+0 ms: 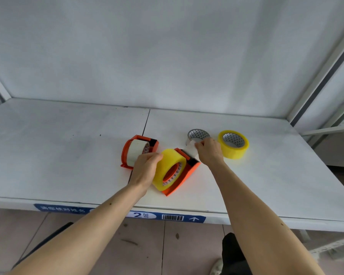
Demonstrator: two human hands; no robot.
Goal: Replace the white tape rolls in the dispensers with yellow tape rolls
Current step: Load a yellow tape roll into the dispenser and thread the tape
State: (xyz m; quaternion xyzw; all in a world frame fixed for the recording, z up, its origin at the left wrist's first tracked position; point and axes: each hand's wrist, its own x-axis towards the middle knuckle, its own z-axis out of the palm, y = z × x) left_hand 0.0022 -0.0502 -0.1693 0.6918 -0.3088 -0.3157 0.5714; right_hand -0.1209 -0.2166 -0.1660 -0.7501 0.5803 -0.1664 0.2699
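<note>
Two orange tape dispensers lie on the white shelf. The near dispenser [188,173] holds a yellow tape roll [168,167], and my left hand [145,167] grips that roll from its left side. My right hand [210,150] pinches the loose tape end [190,148] stretched from the roll over the dispenser's blade. Behind my left hand, the far dispenser [127,147] holds a white tape roll [136,152]. A loose white tape roll [198,134] lies just beyond my right hand. A second yellow roll [233,143] lies flat to its right.
The shelf [68,155] has a seam down its middle and a blue label strip [167,216] on its front edge. A white back wall and metal uprights [322,80] close it in. Tiled floor shows below.
</note>
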